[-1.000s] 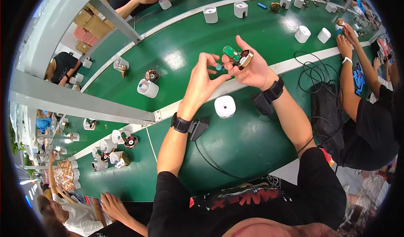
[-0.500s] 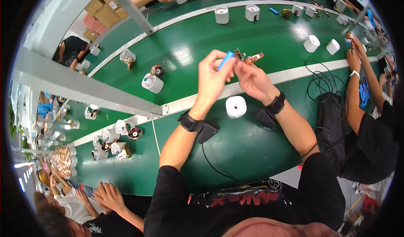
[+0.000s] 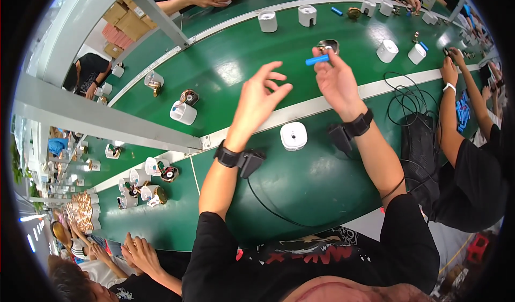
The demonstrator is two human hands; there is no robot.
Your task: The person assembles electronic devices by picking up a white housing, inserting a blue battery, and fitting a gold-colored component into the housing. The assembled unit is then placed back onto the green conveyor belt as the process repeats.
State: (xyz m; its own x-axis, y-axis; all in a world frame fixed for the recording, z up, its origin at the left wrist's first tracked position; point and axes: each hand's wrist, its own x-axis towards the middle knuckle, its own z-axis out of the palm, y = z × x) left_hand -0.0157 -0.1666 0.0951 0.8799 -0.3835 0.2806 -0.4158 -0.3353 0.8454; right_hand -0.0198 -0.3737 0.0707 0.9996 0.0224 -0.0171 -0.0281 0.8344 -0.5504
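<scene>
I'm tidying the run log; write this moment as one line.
Left hand: empty, fingers apart | right hand: holds blue cylinder, dark round part by fingers | white rounded-square housing: on green table, between wrists

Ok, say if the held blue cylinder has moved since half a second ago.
Yes: the blue cylinder has moved right and farther away, judged against the lone white housing below it in view.

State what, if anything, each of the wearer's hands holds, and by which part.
Right hand: the blue cylinder, near its right end; hold on the round part unclear. Left hand: nothing.
</scene>
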